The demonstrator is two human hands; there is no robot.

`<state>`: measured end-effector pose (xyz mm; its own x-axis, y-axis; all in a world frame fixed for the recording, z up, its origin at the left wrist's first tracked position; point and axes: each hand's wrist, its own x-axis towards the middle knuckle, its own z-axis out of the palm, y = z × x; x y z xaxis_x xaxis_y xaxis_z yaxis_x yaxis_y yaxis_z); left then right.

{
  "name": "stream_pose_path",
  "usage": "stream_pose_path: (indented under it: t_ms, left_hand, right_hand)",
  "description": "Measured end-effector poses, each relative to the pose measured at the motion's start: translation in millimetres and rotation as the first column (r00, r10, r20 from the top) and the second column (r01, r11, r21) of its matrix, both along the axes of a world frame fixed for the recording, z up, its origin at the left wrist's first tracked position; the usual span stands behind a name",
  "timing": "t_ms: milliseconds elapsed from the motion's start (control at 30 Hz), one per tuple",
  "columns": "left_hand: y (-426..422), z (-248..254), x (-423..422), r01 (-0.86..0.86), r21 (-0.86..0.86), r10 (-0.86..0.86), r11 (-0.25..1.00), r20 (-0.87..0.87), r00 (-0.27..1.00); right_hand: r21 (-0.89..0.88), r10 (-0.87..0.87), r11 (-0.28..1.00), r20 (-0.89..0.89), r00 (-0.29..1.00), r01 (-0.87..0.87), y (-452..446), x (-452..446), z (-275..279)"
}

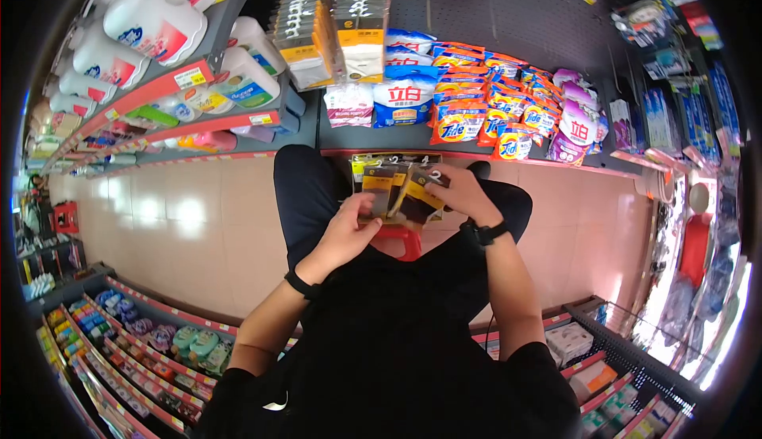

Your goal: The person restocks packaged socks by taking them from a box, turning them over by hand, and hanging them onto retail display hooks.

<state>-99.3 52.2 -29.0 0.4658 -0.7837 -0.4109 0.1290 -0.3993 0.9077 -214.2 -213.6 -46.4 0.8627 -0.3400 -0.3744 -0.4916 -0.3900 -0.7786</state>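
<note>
While facing a low shelf with knees spread, pinches the upper right edge of a dark hook-topped packet (419, 198) with an orange band in the right hand (462, 193). Holds it tilted, just right of an orange-banded packet (379, 187) with a similar hook. Reaches the left hand (349, 229) to the lower left edge of that second packet, fingers bent and slightly blurred; cannot tell whether clamped on it or only touching. Has the hands apart, one on either side of the packets, with one red plastic object (398, 240) just below, between the thighs.

Counts two wristbands: one dark band (302, 284) on the left wrist, one black watch (482, 234) on the right. Sees two dense rows of hanging packets (363, 42) above the shelf, too tightly layered to number. Beneath and beside these, finds one pink-and-white pouch (349, 109), at least three blue Liby bags (403, 104) in a pile, many orange Tide bags (460, 124) overlapping beyond a sure count, and at least two purple-and-white Liby bags (575, 129) at the right. Makes out at least four large white jugs (151, 14) at upper left.
</note>
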Motion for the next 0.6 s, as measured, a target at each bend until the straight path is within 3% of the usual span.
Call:
stream_pose_path:
  t_ms: [33, 67, 133, 200, 233, 267, 333, 367, 400, 467, 533, 600]
  left_hand:
    - [-2.4, 7.9, -0.1, 0.015, -0.026, -0.004, 1.000, 0.359, 0.933]
    - [-3.9, 15.3, -0.1, 0.034, -0.051, 0.009, 0.998, 0.669, 0.743]
    - [-4.4, 26.8, -1.1, 0.068, -0.040, -0.025, 0.997, 0.661, 0.750]
    - [-3.6, 39.4, -5.0, 0.072, -0.075, -0.052, 0.995, 0.243, 0.969]
    - [-3.2, 49.1, -4.4, 0.074, -0.113, -0.078, 0.991, -0.026, 0.997]
    - [-1.6, 60.4, -2.1, 0.091, -0.111, -0.092, 0.990, -0.010, 0.996]
    - [2.4, 78.1, 2.4, 0.330, -0.042, -0.333, 0.943, -0.140, 0.933]
    - [5.9, 78.5, -2.7, 0.244, -0.118, -0.266, 0.963, -0.236, 0.935]
    - [9.6, 78.8, -4.4, 0.255, -0.111, -0.274, 0.961, -0.223, 0.935]
    - [15.3, 80.2, -6.4, 0.245, -0.114, -0.269, 0.963, -0.309, 0.912]
    - [18.2, 88.4, -12.4, 0.241, -0.099, -0.258, 0.966, -0.254, 0.932]
    - [19.6, 95.2, -21.4, 0.053, -0.143, -0.100, 0.988, -0.344, 0.933]
  right_hand:
    - [0.054, -0.019, 0.998, 0.101, 0.995, 0.014, -3.3, -4.5, 8.9]
    - [0.046, -0.037, 0.998, 0.113, 0.993, 0.032, -4.6, -8.8, 19.4]
    - [0.379, -0.204, 0.916, 0.162, 0.966, 0.130, -1.9, -12.3, 69.3]
    - [0.463, -0.289, 0.862, 0.116, 0.950, 0.205, -0.1, -17.9, 81.4]
    - [0.572, -0.401, 0.788, 0.195, 0.895, 0.229, 5.7, -16.6, 85.1]
    - [0.675, -0.512, 0.702, 0.256, 0.820, 0.227, 9.6, -16.1, 86.9]
    - [0.705, -0.561, 0.668, 0.264, 0.785, 0.240, 13.4, -16.2, 80.0]
    - [0.740, -0.627, 0.601, 0.203, 0.752, 0.302, 17.9, -16.2, 76.6]
    - [0.770, -0.686, 0.527, 0.135, 0.714, 0.360, 24.1, -15.9, 76.9]
    - [0.827, -0.686, 0.486, 0.159, 0.710, 0.284, 38.9, -19.6, 82.3]
    - [0.961, -0.717, 0.263, 0.137, 0.683, 0.083, 52.7, -20.8, 80.8]
    - [0.962, -0.712, 0.265, 0.147, 0.686, 0.068, 67.8, -24.5, 79.2]
